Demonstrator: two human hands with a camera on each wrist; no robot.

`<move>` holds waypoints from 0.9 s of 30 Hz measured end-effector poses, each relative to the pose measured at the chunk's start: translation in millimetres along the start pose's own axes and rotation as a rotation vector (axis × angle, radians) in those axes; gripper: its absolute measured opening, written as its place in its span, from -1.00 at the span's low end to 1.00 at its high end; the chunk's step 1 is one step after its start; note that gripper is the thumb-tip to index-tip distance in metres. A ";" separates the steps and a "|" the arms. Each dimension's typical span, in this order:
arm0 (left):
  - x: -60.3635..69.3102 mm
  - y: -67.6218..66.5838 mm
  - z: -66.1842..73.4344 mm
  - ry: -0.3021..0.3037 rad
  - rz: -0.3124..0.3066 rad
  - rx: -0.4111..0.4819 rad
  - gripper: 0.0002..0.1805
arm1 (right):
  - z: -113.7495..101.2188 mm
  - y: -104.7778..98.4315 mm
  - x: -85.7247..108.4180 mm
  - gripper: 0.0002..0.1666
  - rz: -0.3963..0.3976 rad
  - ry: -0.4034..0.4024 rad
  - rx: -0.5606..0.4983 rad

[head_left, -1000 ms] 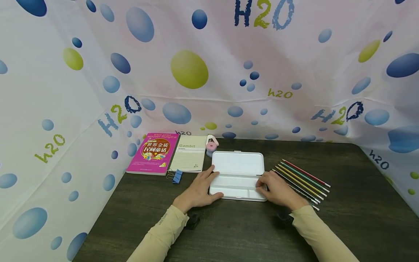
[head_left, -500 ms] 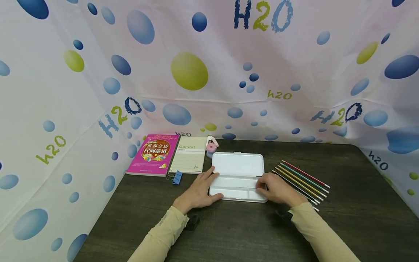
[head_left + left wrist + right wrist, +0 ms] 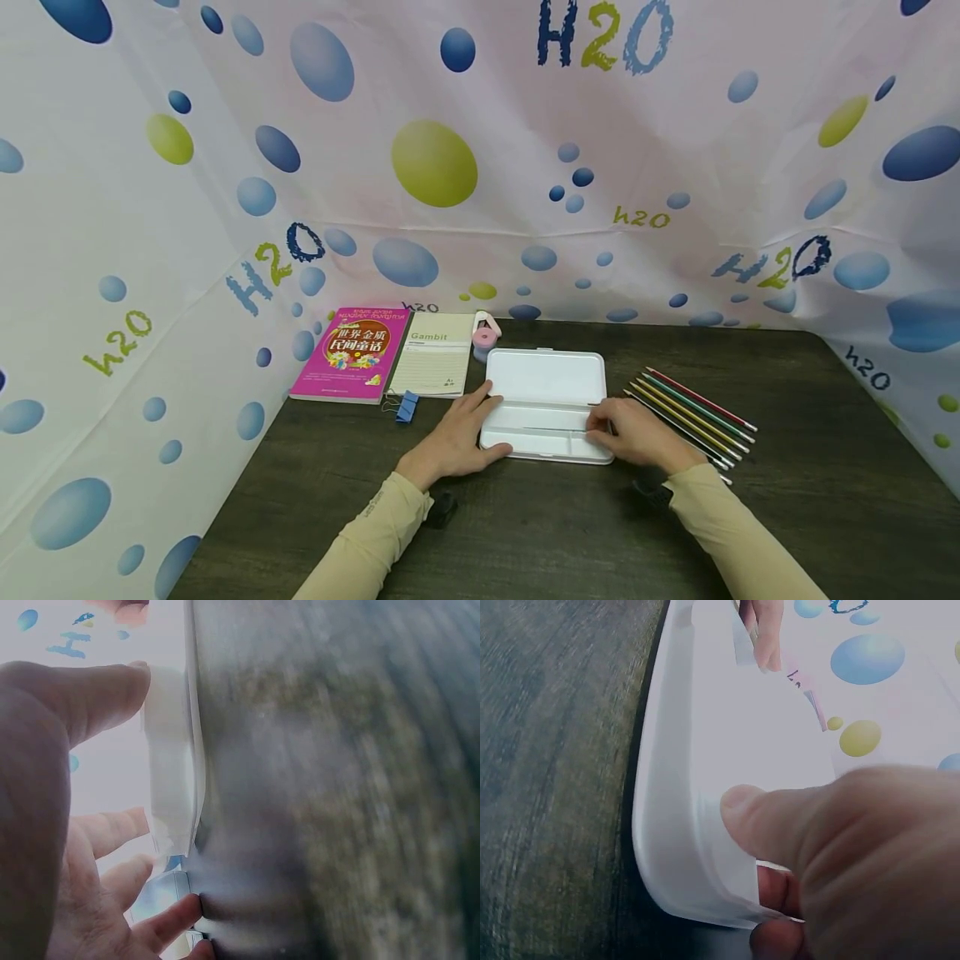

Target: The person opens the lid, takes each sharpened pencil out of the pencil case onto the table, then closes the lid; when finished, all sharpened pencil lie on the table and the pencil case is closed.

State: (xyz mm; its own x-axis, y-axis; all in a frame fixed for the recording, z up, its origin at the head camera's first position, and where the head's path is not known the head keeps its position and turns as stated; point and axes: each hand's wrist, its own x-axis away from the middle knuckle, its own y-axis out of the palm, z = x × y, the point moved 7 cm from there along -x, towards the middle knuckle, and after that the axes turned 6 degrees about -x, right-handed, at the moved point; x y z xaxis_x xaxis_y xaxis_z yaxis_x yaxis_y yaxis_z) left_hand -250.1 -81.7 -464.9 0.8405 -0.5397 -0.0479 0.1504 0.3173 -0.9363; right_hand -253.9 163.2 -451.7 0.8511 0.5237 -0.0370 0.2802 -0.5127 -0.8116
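Observation:
A white pencil case [image 3: 498, 435] lies unfolded on the table, its lid [image 3: 545, 375] tipped back. Inside its base, a divider [image 3: 543, 429] runs lengthwise and a short one marks off a small compartment. My left hand [image 3: 457, 433] rests at the case's left end, fingers spread, thumb at the front corner and a finger near the hinge. At the right end, my right hand [image 3: 637, 429] has its fingers curled; the right wrist view shows the thumb [image 3: 754, 814] over the inside and fingertips by the end wall. Whether it pinches the wall or an inner part is partly hidden.
Several pencils [image 3: 693, 412] lie side by side right of the case. Behind left are a pink book [image 3: 348, 354], a notebook [image 3: 429, 354] and a pink-and-white object [image 3: 484, 335]. A blue binder clip [image 3: 407, 407] lies before the notebook. A printed cloth [image 3: 465, 267] hangs behind.
Both hands stay in nearly the same place on the pencil case. A thin dark line along the inner divider looks clearer now. The view has shifted very slightly.

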 end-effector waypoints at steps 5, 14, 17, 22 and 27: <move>0.0 0.6 -0.1 0.006 0.007 0.004 -0.12 | 2.6 0.4 1.0 -0.94 -0.001 -0.012 -0.008; 0.3 0.8 -0.5 0.008 0.005 0.003 -0.12 | 5.4 -4.8 8.2 -0.91 0.096 -0.023 -0.054; 0.2 0.7 -0.9 0.008 0.006 0.003 -0.12 | 6.5 -6.0 12.1 -0.91 0.146 -0.026 -0.064; 0.1 0.8 -0.8 0.008 0.006 0.002 -0.12 | 5.6 -7.8 19.7 -0.89 0.237 -0.065 -0.052; 0.1 1.3 -0.5 0.008 0.001 0.000 -0.12 | 5.6 -13.9 31.6 -0.88 0.337 -0.080 -0.094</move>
State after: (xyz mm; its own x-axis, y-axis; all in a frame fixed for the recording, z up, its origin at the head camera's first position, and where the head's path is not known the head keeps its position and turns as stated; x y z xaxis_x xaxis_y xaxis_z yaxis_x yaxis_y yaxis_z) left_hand -250.1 -81.7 -466.3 0.8366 -0.5454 -0.0516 0.1494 0.3179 -0.9363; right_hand -233.4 190.7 -444.8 0.8660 0.3643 -0.3425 0.0322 -0.7243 -0.6888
